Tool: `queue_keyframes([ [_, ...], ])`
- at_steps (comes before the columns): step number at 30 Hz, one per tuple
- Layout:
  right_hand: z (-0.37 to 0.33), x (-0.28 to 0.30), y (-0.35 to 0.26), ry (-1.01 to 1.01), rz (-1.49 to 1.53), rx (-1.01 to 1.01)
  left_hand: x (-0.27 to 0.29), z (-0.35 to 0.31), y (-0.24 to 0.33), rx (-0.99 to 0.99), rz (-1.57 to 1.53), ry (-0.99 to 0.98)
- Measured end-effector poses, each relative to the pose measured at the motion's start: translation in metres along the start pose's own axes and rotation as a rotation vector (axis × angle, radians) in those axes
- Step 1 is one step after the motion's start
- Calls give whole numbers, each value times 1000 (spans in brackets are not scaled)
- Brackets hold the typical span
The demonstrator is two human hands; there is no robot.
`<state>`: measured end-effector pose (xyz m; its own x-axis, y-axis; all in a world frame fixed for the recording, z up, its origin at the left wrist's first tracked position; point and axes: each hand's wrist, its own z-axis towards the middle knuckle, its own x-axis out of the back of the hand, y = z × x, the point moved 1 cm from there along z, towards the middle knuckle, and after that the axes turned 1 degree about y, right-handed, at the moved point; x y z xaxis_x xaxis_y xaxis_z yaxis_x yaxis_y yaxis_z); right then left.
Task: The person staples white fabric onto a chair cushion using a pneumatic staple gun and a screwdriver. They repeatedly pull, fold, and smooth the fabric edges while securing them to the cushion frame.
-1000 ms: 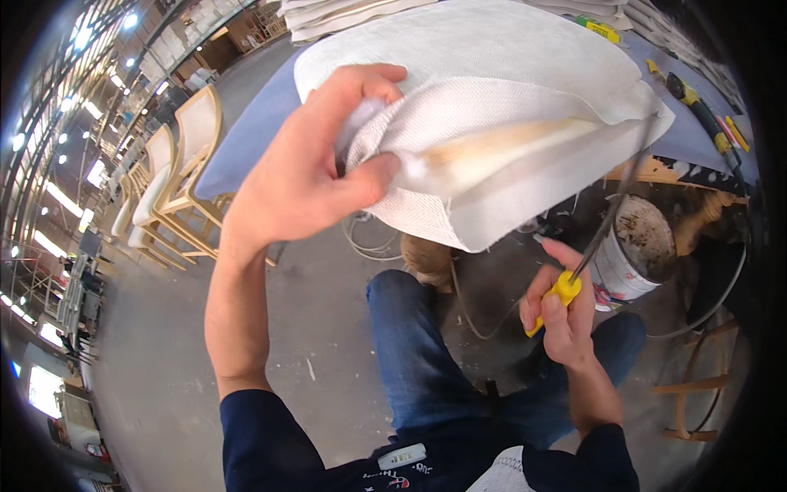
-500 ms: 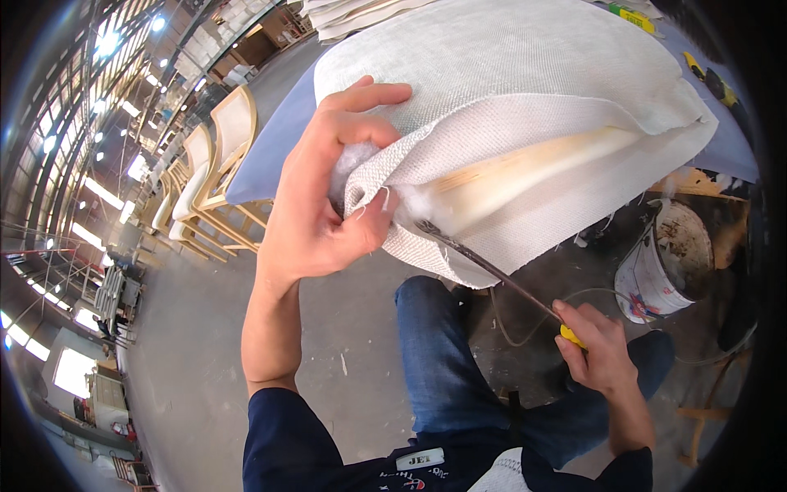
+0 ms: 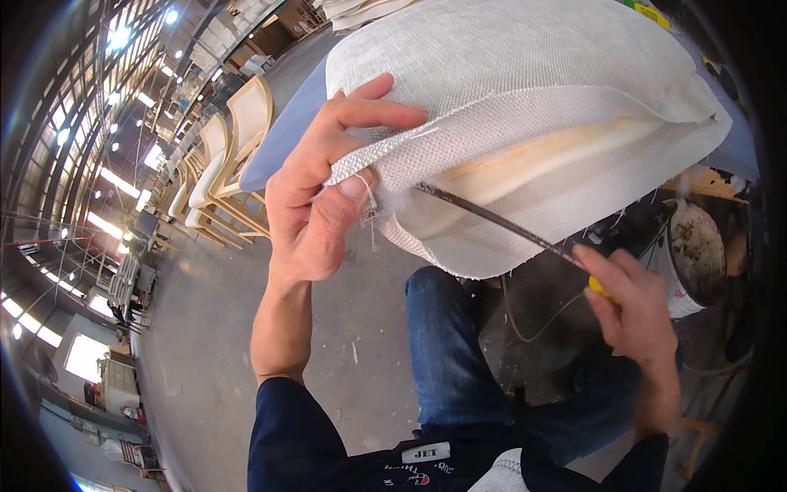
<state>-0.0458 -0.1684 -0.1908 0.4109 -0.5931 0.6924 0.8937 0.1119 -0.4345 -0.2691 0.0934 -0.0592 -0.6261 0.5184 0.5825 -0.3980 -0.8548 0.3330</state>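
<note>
A padded piece in a white woven fabric cover (image 3: 500, 49) lies in front of me, its near side gaping. Inside the gap show pale yellow foam (image 3: 541, 153) and white fluffy fibre (image 3: 400, 205). My left hand (image 3: 316, 201) pinches the cover's loose edge at the left corner, thumb below and fingers on top. My right hand (image 3: 631, 307) grips the yellow handle of a long, dark metal-shafted tool (image 3: 512, 228), which resembles a screwdriver. Its shaft slants up to the left into the gap, and its tip is hidden by the fibre.
A blue-grey surface (image 3: 283, 135) lies under the padded piece. At the right stands a dirty white bucket (image 3: 684, 287). Wooden chairs with pale upholstery (image 3: 246, 123) are lined up at the left. My jeans-clad leg (image 3: 447, 353) is below, over the concrete floor (image 3: 205, 344).
My right hand has moved right with the tool. My left hand has rolled the cover's edge up and over, and the fibre beneath its fingers no longer shows.
</note>
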Motion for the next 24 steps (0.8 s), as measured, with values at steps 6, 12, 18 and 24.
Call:
queue_keyframes([
  [6, 35, 44, 6, 0, -169, 137, 9, 4, -8, -101, 22, -157],
  [12, 74, 73, 12, -45, -334, 300, -1, 5, -7, -92, -16, -42],
  [18, 41, 75, 39, 51, -328, 305, -6, -5, -5, -1, 17, 91],
  [24, 12, 56, 40, 43, -291, 293, -3, -6, -5, 51, -25, 88],
])
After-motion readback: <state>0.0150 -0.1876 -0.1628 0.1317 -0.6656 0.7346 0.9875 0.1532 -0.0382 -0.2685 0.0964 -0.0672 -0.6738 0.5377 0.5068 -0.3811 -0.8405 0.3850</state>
